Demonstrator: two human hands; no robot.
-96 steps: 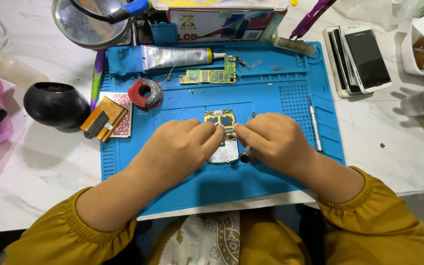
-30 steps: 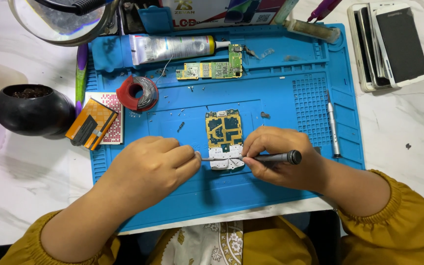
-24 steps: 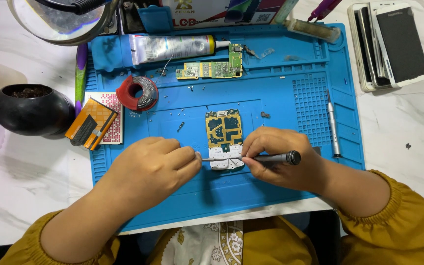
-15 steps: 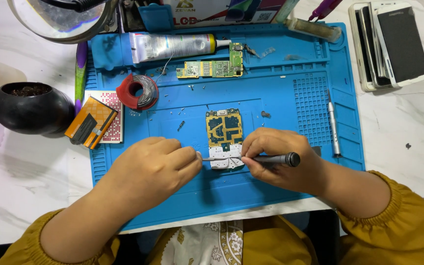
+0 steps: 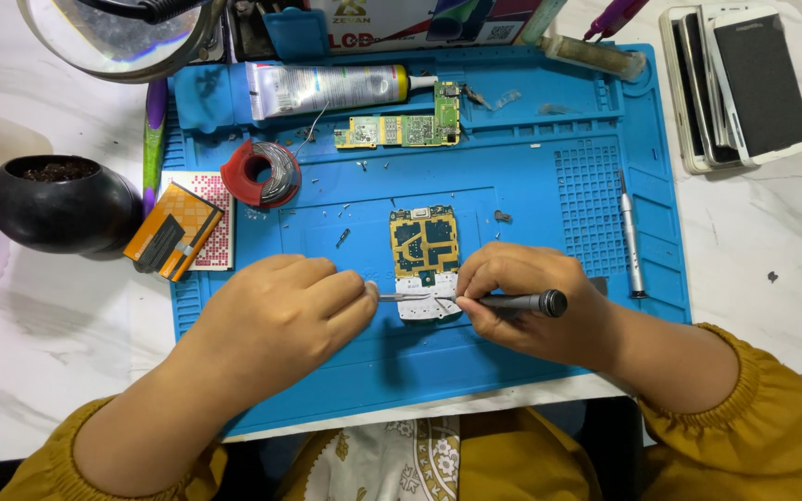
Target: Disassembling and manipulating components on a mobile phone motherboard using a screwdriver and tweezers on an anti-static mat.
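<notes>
At centre-left of the frame, the left hand (image 5: 280,315) stays closed around thin tweezers (image 5: 404,298), tips on the yellow circuit board (image 5: 424,250) lying mid-mat (image 5: 549,371). Right of it, the right hand (image 5: 531,306) keeps pinching a dark screwdriver (image 5: 522,302). Nothing has shifted over the last second; work holds steady.
</notes>
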